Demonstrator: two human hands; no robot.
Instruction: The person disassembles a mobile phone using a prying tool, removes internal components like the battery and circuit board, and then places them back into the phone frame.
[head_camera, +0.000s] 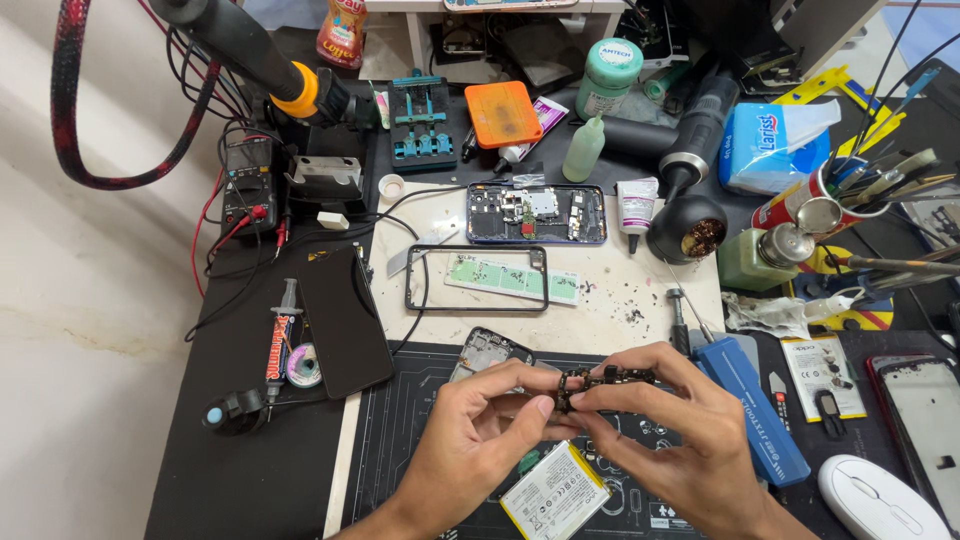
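**Dark circuit board pinched between two hands at lower centre**

Dark and studded with tiny parts, a small circuit board (605, 380) sits at the lower centre of the frame, held above the bench. The left hand (480, 435) pinches its left end between thumb and fingertips; the right hand (680, 430) pinches the right part, fingers curled over it so that much of the board is hidden and its outline is hard to make out. Both wrists are cut off by the bottom edge.

Under the hands lies a black work mat (400, 440), with a white phone battery (553, 492) partly covered by the left hand and a phone frame (487, 352) half hidden behind the fingers. Just right of the right hand rests a blue screwdriver case (752, 408); a white mouse (880, 500) is clipped at the lower right corner.

Further up, on the pale part of the bench (600, 300), are an empty phone bezel (476, 278) and an opened blue phone (536, 213). A black phone panel (345, 320) lies at centre left.
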